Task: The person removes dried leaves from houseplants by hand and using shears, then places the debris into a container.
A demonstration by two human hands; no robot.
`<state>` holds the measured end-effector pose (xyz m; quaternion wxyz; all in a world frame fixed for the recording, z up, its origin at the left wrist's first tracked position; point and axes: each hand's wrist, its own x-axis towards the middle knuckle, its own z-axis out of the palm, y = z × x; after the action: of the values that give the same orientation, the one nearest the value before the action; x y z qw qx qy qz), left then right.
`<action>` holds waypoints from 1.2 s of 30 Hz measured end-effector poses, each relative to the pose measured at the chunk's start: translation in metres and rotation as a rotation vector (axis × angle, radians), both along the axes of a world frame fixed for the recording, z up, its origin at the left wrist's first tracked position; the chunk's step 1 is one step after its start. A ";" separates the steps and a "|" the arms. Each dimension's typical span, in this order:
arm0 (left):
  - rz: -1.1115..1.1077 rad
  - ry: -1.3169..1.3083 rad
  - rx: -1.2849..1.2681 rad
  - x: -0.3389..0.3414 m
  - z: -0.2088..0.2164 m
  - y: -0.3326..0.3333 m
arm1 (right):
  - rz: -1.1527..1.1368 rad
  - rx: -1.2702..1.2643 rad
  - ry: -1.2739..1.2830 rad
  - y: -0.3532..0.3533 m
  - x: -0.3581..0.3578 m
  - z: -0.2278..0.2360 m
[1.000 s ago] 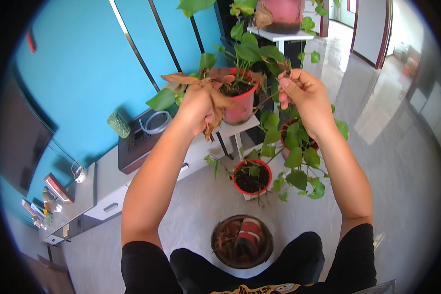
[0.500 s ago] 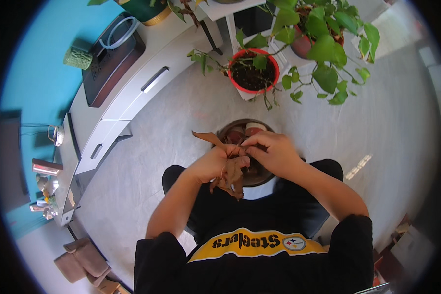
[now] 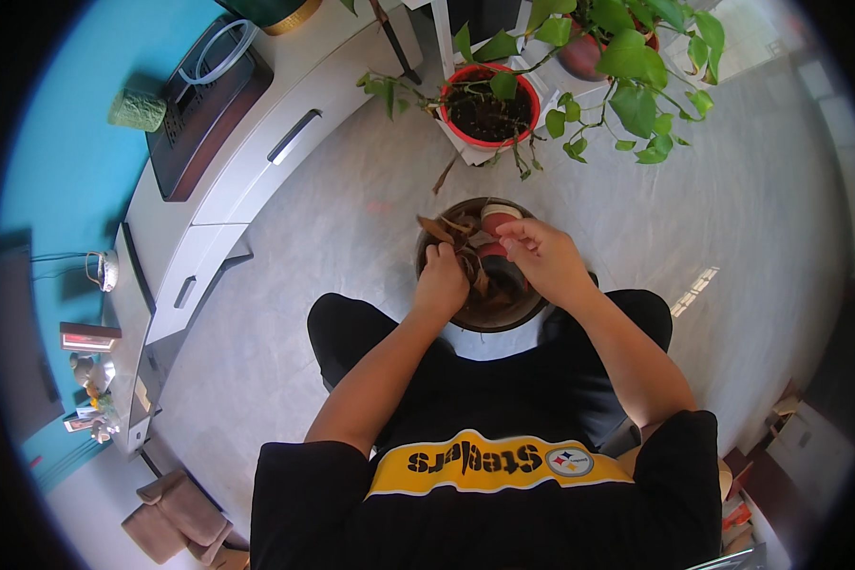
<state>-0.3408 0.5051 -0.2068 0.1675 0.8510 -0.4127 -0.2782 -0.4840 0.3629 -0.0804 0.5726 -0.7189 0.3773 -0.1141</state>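
Note:
A round dark bowl (image 3: 508, 321) stands on the floor between my knees. In it lie brown dry leaves (image 3: 482, 277) and a small red tub with a cream rim (image 3: 500, 217), with another red item partly hidden by them. My left hand (image 3: 441, 282) is down at the bowl's left side, fingers curled against dry leaves that show on both sides of it. Over the right side of the bowl, beside the red tub, is my right hand (image 3: 544, 258). Its thumb and fingertips are pinched together; anything between them is too small to make out.
Ahead stands a red-rimmed pot of soil (image 3: 489, 106) with a trailing vine, near a leafy green plant (image 3: 634, 106) on a white stand. A thin brown scrap (image 3: 444, 177) shows before the pot. A white drawer cabinet (image 3: 242, 180) runs along the left.
My left hand has lowered the bunch of dry leaves to the bowl's left side. My right hand has moved away from the left, over the bowl's right side. A thin brown scrap appears beyond the bowl.

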 end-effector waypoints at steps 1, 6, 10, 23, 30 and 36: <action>-0.041 0.008 0.052 -0.002 0.005 -0.004 | 0.002 -0.006 0.020 0.003 0.000 0.003; -0.351 -0.152 0.244 -0.010 0.046 -0.019 | 0.000 -0.048 -0.027 0.008 0.000 0.010; -0.424 -0.222 0.206 -0.017 0.065 0.006 | -0.023 -0.089 -0.026 0.003 -0.008 0.006; 0.043 -0.237 -0.275 0.106 -0.007 -0.058 | -0.028 -0.139 0.034 -0.004 -0.007 0.006; 0.111 0.228 -0.212 0.098 -0.017 -0.096 | -0.030 -0.393 0.045 -0.013 -0.022 0.001; 0.222 0.603 -0.356 0.043 0.120 -0.052 | -0.319 -0.225 0.004 -0.038 -0.042 0.010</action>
<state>-0.2981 0.4535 -0.0865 0.4562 0.7279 -0.2920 -0.4205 -0.5262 0.3250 -0.0702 0.4628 -0.7096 0.4723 -0.2434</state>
